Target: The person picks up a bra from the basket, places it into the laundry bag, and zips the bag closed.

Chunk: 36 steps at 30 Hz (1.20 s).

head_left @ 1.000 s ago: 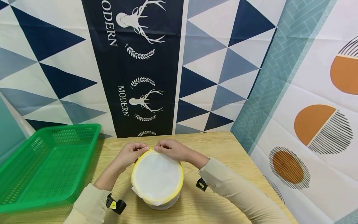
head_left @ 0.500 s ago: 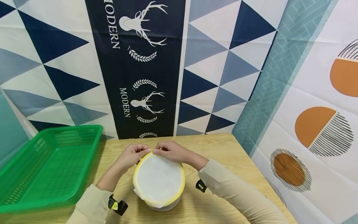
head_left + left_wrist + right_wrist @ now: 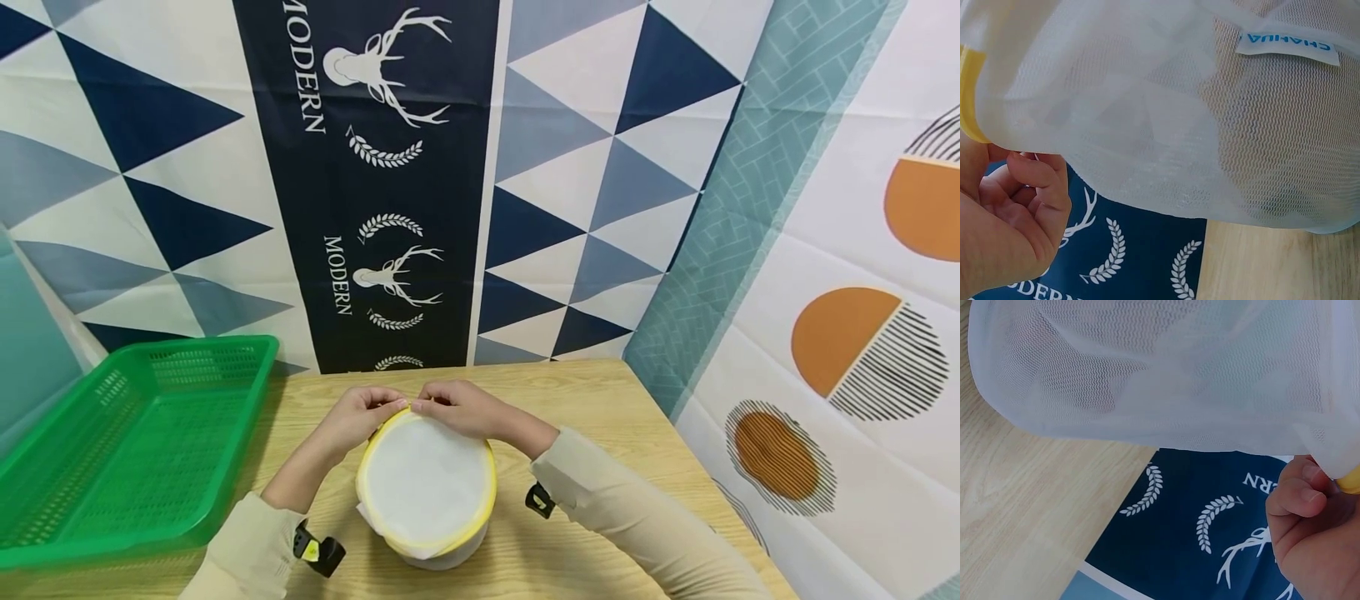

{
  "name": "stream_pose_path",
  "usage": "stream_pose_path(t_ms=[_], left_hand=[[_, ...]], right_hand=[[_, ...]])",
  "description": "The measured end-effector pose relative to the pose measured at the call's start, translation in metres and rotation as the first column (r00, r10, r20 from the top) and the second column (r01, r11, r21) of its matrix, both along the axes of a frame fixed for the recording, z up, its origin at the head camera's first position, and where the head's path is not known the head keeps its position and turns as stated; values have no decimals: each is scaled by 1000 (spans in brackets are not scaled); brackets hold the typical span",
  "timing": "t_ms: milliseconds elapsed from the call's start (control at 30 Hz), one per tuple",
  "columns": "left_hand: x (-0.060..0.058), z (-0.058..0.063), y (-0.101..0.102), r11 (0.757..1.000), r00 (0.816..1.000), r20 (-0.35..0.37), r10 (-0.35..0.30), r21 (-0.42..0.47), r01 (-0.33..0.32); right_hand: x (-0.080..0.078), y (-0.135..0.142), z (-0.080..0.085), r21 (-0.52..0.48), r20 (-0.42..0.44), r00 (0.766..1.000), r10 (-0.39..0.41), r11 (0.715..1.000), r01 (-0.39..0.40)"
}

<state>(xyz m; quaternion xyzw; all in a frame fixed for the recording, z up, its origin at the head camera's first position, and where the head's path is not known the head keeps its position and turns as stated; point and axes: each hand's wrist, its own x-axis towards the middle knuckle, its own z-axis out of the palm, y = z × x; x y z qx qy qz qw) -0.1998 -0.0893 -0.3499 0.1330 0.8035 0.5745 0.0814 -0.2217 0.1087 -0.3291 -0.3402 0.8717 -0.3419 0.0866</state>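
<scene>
A round white mesh laundry bag (image 3: 427, 479) with yellow trim (image 3: 492, 485) around its top stands on the table. My left hand (image 3: 356, 423) pinches the trim at the far side of the rim. Right beside it, my right hand (image 3: 463, 410) pinches the same edge, thumbs almost touching. In the left wrist view, the bag's mesh wall carries a white label (image 3: 1288, 49) with blue lettering. Through the mesh in the right wrist view, only vague shapes show, so the contents cannot be told. Whatever lies between the fingertips is hidden.
A green perforated plastic basket (image 3: 142, 454) stands at the left of the wooden table (image 3: 577, 408). Patterned cloth (image 3: 405, 183) covers the wall behind, and another printed cloth (image 3: 817, 350) hangs at the right. Black camera straps (image 3: 318, 550) sit on both wrists.
The thumbs have come closer together at the far rim. The bag and hands appear slightly further right and lower as the head view shifts a little. Both hands keep their grip.
</scene>
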Motion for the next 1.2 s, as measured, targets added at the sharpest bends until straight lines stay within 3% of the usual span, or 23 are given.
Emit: stream_pose_path(t_ms=[433, 1200], left_hand=[[2, -3, 1, 999, 999, 11, 39, 3, -39], [-1, -4, 0, 1000, 999, -23, 25, 4, -25]], right_hand=[[1, 0, -4, -24, -1, 1000, 16, 1000, -16], [-1, -1, -6, -22, -14, 1000, -4, 1000, 4]])
